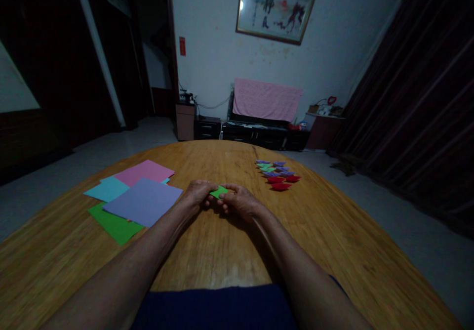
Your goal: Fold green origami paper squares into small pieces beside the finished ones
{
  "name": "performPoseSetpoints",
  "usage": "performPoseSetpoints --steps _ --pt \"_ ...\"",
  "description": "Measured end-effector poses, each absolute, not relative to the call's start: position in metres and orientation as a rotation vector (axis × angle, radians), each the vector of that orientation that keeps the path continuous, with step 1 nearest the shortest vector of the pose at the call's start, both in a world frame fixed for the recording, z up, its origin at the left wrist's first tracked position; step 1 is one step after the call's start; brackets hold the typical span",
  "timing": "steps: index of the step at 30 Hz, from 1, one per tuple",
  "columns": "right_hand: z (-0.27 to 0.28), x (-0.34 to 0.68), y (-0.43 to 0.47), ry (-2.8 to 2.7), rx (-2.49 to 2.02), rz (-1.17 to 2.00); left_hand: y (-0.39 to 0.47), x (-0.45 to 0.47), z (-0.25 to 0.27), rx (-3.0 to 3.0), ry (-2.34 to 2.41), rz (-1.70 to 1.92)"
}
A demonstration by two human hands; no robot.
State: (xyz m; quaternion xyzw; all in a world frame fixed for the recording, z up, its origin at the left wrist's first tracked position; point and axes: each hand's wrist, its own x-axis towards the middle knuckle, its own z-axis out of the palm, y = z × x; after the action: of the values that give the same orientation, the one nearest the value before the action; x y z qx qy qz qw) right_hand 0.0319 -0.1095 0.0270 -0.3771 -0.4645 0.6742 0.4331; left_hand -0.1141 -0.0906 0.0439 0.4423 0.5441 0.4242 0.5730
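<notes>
A small folded piece of green paper (pixel 218 191) is held just above the middle of the table. My left hand (pixel 199 193) pinches its left side, fingers closed. On the right side, my right hand (pixel 239 200) grips it with thumb and fingers, the thumb lying over the paper. The fingers partly cover its edges. To the left lie loose paper sheets: a purple sheet (pixel 144 202) on top, a pink sheet (pixel 148 172), a light blue sheet (pixel 107 189) and a green sheet (pixel 116 225).
At the right of the round wooden table (pixel 229 261) sit several small folded paper pieces in rows, including a red one (pixel 281 186) and a pale green one (pixel 265 168). Beyond the table stand a low black cabinet (pixel 240 133) and a screen under a pink cloth (pixel 266 99).
</notes>
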Motion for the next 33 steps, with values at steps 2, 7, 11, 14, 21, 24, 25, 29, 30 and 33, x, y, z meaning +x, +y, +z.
performPoseSetpoints --steps 2,7,11,14,21,24,25,29,30,33 --pt "0.027 0.034 -0.109 -1.162 -0.930 1.674 -0.090 -0.114 0.042 1.055 1.251 1.004" --pt "0.034 0.051 -0.107 -1.349 -0.993 1.544 -0.085 -0.119 0.036 1.061 1.242 1.030" --pt "0.034 0.055 -0.104 -1.502 -0.986 1.434 -0.084 -0.122 0.037 1.057 1.237 0.983" --pt "0.029 0.050 -0.105 -1.485 -0.895 1.434 -0.085 -0.123 0.039 1.066 1.207 0.949" --pt "0.026 0.051 -0.107 -1.540 -0.812 1.496 -0.085 -0.122 0.043 1.012 1.211 0.858" --pt "0.023 0.054 -0.100 -1.724 -0.816 1.241 -0.086 -0.122 0.042 1.091 1.263 0.832" --pt "0.021 0.054 -0.098 -1.768 -0.815 1.180 -0.086 -0.122 0.041 1.130 1.292 0.824" --pt "0.018 0.052 -0.096 -1.869 -0.841 0.956 -0.087 -0.122 0.036 1.257 1.363 0.799" --pt "0.018 0.052 -0.098 -1.889 -0.862 0.868 -0.087 -0.122 0.035 1.283 1.381 0.792" --pt "0.019 0.050 -0.105 -2.013 -0.898 0.561 -0.088 -0.124 0.035 1.440 1.480 0.757"
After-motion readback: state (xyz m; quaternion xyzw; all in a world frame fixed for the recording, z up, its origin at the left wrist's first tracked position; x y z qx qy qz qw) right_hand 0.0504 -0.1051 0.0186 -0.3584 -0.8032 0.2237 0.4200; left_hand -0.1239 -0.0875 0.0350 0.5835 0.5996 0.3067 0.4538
